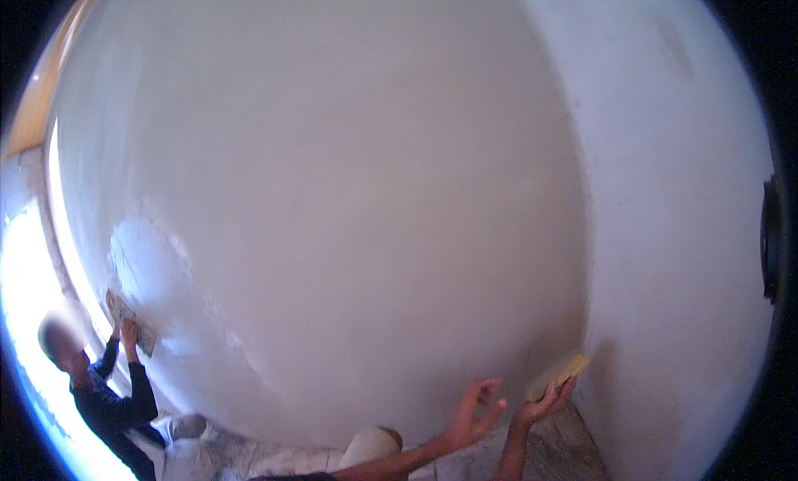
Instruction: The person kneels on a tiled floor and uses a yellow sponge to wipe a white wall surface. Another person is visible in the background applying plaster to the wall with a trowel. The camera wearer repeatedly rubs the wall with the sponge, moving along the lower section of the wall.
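Note:
In my right hand [544, 404] is a flat, yellowish sponge-like pad [559, 377], gripped from below. It lies against the lower right part of the beige plastered wall [357, 207], close to the inside corner. Just left of it, my left hand [474, 414] is raised before the wall with its fingers apart and nothing in it. Its forearm reaches in from the lower edge. Whether the pad has a handle or backing is hidden by my fingers and the blur.
At the far left, another person in dark clothes presses a flat trowel [131, 323] to the wall, below a paler, shiny patch [143, 257]. A whitish side wall [673, 232] meets the beige one at right. Stained floor [287, 460] and a pale rounded shape [371, 448] lie below.

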Motion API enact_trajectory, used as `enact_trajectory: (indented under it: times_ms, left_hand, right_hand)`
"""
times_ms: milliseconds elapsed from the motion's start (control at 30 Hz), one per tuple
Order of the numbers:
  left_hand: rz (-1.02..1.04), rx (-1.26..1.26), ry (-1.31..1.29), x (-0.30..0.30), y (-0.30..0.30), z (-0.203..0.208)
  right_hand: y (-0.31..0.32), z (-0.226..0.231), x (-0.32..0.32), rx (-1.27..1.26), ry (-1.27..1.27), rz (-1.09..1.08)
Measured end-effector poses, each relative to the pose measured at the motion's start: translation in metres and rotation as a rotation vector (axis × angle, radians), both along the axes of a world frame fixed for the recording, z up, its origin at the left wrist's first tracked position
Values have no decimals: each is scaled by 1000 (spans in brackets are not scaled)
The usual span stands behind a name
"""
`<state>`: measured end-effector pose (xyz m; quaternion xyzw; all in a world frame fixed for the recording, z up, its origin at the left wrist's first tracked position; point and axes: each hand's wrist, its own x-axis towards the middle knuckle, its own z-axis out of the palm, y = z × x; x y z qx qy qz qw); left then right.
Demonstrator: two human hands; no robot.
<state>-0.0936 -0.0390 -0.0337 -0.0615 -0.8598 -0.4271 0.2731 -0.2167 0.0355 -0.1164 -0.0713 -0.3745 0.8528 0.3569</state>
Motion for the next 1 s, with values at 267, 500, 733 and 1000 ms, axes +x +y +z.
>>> enact_trajectory:
  times_ms: [267, 500, 733, 1000]
  left_hand:
    - [-108, 282, -63, 8, 0, 54]
    - [-247, 611, -177, 7, 15, 70]
    - [-203, 386, -26, 21, 11, 95]
    - [-264, 90, 11, 24, 2, 97]
  right_hand:
    - [20, 78, 22, -130, 420, 666]
    - [26, 87, 28, 391, 137, 743]
    - [27, 87, 36, 407, 123, 614]
    - [22, 99, 37, 303, 313, 515]
